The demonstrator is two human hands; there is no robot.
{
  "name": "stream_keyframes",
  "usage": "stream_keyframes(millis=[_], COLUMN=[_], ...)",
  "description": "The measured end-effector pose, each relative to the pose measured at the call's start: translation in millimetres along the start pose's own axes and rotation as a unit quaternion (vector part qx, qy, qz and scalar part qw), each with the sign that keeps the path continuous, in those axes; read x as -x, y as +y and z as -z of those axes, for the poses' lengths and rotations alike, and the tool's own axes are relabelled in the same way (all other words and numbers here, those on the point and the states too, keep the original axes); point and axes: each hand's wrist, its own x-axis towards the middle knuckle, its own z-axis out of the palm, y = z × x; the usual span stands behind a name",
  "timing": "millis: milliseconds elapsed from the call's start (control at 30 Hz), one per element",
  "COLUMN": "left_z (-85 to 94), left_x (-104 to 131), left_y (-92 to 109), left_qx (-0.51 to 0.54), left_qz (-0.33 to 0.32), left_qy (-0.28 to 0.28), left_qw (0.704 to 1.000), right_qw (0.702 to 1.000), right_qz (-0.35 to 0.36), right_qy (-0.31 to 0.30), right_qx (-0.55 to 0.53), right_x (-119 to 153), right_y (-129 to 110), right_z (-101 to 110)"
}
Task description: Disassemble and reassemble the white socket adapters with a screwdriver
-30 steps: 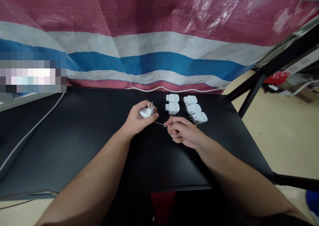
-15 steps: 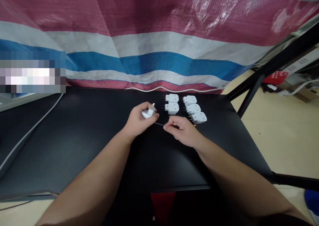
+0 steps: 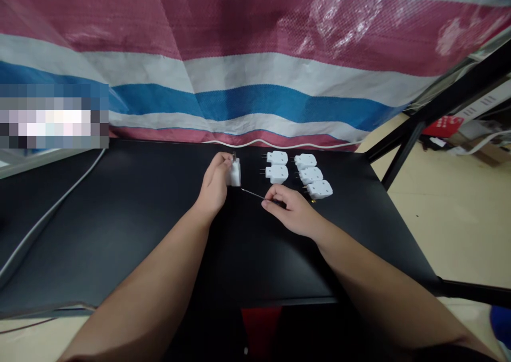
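Note:
My left hand point(image 3: 214, 183) is closed round a white plug adapter point(image 3: 235, 172), which stands on edge with its metal prongs pointing away from me. In my right hand point(image 3: 288, 207) is a thin screwdriver point(image 3: 255, 195), pinched between thumb and fingers. Its tip lies just beside the lower right corner of the adapter; whether the two touch I cannot tell. The screwdriver's dark handle is mostly hidden in the palm. Beyond my right hand, several similar white adapters point(image 3: 277, 173) lie in two columns, prongs to the left.
The black table point(image 3: 131, 218) carries a grey cable point(image 3: 51, 206) on the left and a white cable point(image 3: 259, 143) along the back. A striped plastic sheet point(image 3: 255, 58) hangs behind it. A black metal frame point(image 3: 403, 150) stands at the right. Small brass-coloured bits point(image 3: 313, 201) lie near the adapters.
My left hand has turned the adapter from lying face up to standing on edge. The screwdriver's tip, hidden by the left thumb before, now shows. My right hand has hardly moved.

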Motion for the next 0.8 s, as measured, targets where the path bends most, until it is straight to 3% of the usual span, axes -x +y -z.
stream_keyframes(millis=[133,267,333,500,800], left_z=[3.9,8.5,11.3,15.6,14.5], left_x=[-6.4,-8.6,-9.2,-8.9,-5.8], left_y=[-7.7,-12.2,-15.9,-21.2,-9.7], left_qx=[0.03,-0.018,-0.05,-0.076,-0.181], left_qz=[0.061,0.078,0.081,0.058,0.008], left_qy=[0.056,0.127,0.136,0.087,-0.005], left_qw=[0.996,0.989,0.986,0.992,0.983], right_qw=[0.995,0.985,0.982,0.981,0.976], right_qz=[0.037,0.064,0.075,0.072,0.083], right_qy=[-0.02,-0.068,-0.079,-0.088,-0.097], right_qx=[0.092,0.142,0.152,0.159,0.176], right_x=[1.6,2.1,1.7,0.8,3.5], right_y=[-3.0,-6.2,-7.0,-7.2,-5.3], right_z=[0.1,2.0,2.7,1.7,0.8])
